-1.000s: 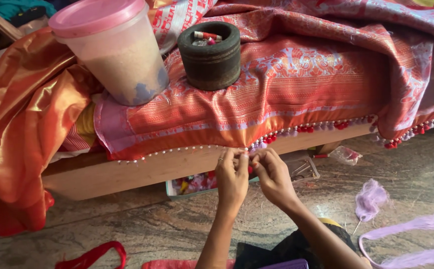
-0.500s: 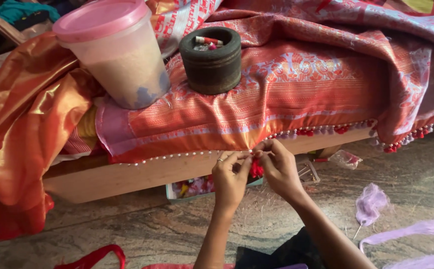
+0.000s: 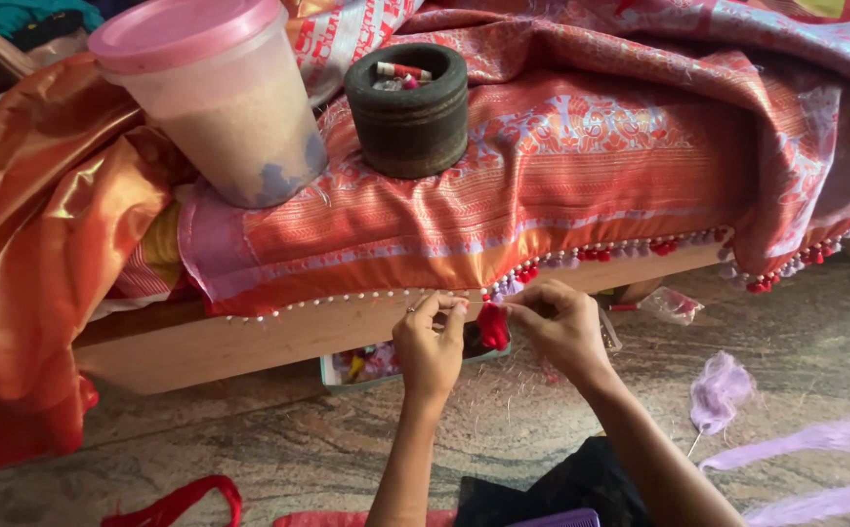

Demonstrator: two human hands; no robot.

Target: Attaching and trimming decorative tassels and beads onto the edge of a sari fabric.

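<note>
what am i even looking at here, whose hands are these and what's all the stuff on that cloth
There is no machine here. A camera worn on a person's head looks down at their own two bare hands. The left hand pinches the beaded hem of an orange-red patterned cloth draped over a low wooden platform. The right hand sits beside it, and a small red tassel hangs between the two. Whether the fingers grip thread is too fine to tell. On the cloth stand a plastic tub with a pink lid and a dark round holder with thread spools. Lilac thread bundles lie on the stone floor.
</note>
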